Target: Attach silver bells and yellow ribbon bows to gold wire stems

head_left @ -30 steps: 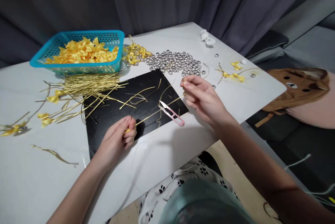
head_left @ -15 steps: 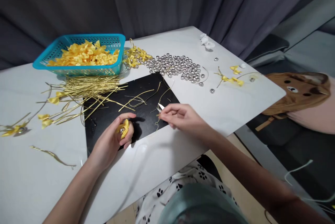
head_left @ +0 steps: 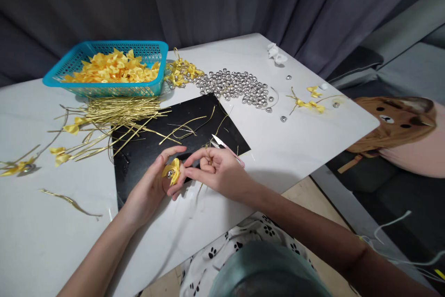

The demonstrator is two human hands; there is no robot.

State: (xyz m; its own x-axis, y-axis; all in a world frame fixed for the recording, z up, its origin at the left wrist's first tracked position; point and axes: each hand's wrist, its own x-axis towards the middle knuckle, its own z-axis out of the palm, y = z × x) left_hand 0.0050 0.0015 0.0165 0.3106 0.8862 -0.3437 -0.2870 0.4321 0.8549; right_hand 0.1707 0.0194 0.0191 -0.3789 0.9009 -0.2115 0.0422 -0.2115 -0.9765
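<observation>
Seemingly, the flower [head_left: 174, 170] is being adjusted, held in the left hand [head_left: 149, 189] over the mat [head_left: 137, 159]; whether it is gripped by the adjoining right hand [head_left: 224, 172] cannot be told; steady support is needed.

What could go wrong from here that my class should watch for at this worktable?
1. The pink-handled snips lie partly hidden by the right hand, blade showing; a careless shift might nick a finger.
2. The yellow flower with its silver center sits in the left hand, thumb and index finger spread; it could slip or its petals crease.
3. Loose gold strands spill onto the black mat and might tangle or snag.
</observation>
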